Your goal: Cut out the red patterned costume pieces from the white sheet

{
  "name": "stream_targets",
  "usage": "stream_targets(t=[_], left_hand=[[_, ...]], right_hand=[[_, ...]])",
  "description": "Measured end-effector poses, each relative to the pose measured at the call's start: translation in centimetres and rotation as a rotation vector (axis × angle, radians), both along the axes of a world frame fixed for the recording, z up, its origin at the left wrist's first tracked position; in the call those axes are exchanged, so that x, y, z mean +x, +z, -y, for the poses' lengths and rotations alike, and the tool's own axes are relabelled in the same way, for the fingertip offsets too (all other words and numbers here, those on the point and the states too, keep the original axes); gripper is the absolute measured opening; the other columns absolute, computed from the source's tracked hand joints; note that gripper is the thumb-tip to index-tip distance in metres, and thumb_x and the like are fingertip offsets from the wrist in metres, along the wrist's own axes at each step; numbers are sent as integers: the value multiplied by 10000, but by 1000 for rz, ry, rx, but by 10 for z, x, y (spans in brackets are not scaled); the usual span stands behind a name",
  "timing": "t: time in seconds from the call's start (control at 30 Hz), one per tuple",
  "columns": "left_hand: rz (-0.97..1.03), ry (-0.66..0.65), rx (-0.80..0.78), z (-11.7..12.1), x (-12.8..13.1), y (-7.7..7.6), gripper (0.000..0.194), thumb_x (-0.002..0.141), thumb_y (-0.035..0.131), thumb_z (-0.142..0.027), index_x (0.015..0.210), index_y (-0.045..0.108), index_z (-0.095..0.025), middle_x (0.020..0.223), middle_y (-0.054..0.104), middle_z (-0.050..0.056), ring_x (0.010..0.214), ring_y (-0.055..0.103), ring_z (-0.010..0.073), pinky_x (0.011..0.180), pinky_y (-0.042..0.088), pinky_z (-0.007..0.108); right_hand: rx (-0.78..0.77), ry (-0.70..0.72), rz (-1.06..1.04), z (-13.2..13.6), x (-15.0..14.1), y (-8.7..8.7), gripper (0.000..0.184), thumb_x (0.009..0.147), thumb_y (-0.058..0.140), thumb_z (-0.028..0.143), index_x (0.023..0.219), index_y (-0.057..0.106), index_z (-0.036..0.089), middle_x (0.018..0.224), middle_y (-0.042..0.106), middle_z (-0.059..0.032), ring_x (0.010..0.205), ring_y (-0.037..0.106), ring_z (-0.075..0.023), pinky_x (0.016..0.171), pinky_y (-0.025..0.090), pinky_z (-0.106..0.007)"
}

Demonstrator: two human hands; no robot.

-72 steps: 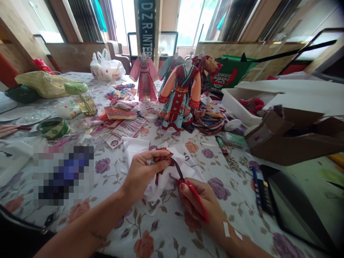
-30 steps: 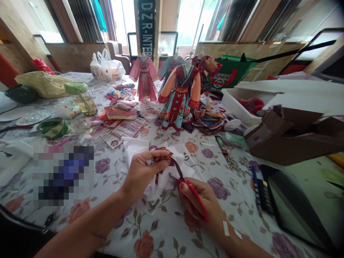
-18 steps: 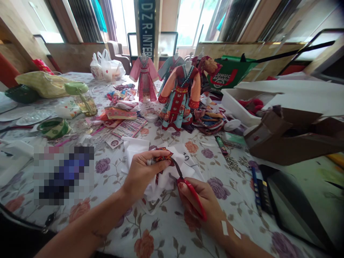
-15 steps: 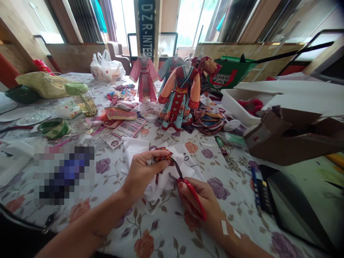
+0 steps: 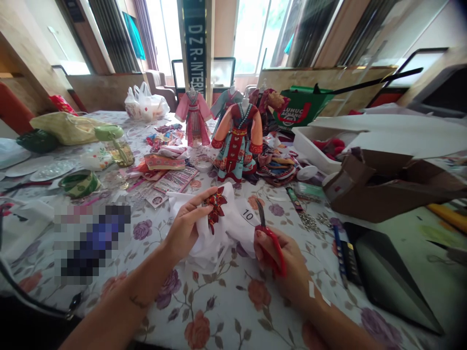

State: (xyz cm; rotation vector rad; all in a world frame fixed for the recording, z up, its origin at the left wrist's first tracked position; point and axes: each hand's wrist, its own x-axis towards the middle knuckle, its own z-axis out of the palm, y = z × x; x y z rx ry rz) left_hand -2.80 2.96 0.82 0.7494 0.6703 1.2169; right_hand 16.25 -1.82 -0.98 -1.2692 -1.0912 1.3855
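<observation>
My left hand (image 5: 186, 221) pinches a piece of patterned fabric (image 5: 216, 206) between thumb and fingers. The piece is dark red with orange details and a pointed, petal-like outline. White cloth (image 5: 233, 218) spreads behind and below it, with a printed "10" on its right part. In my right hand (image 5: 286, 255) is a pair of scissors (image 5: 272, 248) with red handles and dark blades. The blades point up and away, apart from the patterned piece and close to the right side of the white cloth.
Small dressed mannequins (image 5: 237, 141) stand at the table's middle, beside folded fabrics (image 5: 279, 163). At right are an open cardboard box (image 5: 386, 189), a white foam box (image 5: 314, 150) and a dark tablet (image 5: 390, 277). Green tape (image 5: 79, 184) and a lidded jar (image 5: 118, 146) sit at left.
My right hand has drawn the scissors right, away from the patterned fabric, and their blades now point upward. My left hand has lifted and turned the piece, so more of its pattern shows.
</observation>
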Motion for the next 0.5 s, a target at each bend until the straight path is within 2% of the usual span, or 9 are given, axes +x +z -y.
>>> stream_targets(t=[0.13, 0.23, 0.3, 0.43, 0.5], left_hand=[[33, -33, 0, 0, -3, 3, 368, 782, 658, -190, 1149, 665, -211, 1061, 730, 66, 812, 691, 146, 720, 524, 221], [0, -86, -5, 3, -1, 4, 367, 786, 678, -255, 1151, 666, -221, 1051, 731, 75, 822, 694, 160, 737, 525, 237], [-45, -121, -14, 7, 2, 2, 390, 756, 714, -277, 1137, 674, -206, 1019, 736, 90, 799, 692, 169, 718, 526, 244], [-180, -123, -23, 13, 9, -6, 373, 644, 805, -210, 1003, 708, -177, 790, 727, 41, 579, 612, 94, 555, 472, 183], [-227, -122, -9, 14, 12, -10, 340, 625, 814, -186, 949, 710, -181, 723, 687, 4, 545, 567, 70, 528, 448, 168]], right_hand=[[44, -43, 13, 0, 1, 7, 314, 717, 733, 434, 694, 556, 176, 565, 586, 16, 447, 430, -91, 417, 293, -210], [94, -31, 7, -1, 0, 10, 286, 698, 762, 375, 779, 579, 171, 803, 678, -27, 512, 470, -82, 463, 354, -205], [119, -47, 1, -2, 0, 9, 291, 692, 769, 355, 817, 580, 173, 927, 680, -43, 557, 496, -84, 506, 396, -211], [151, -29, -17, -5, 1, 2, 287, 702, 766, 356, 841, 584, 182, 873, 665, -24, 549, 482, -84, 504, 395, -218], [161, 2, -47, -5, 0, -1, 266, 710, 764, 345, 808, 574, 186, 790, 645, 3, 546, 472, -82, 501, 384, -212]])
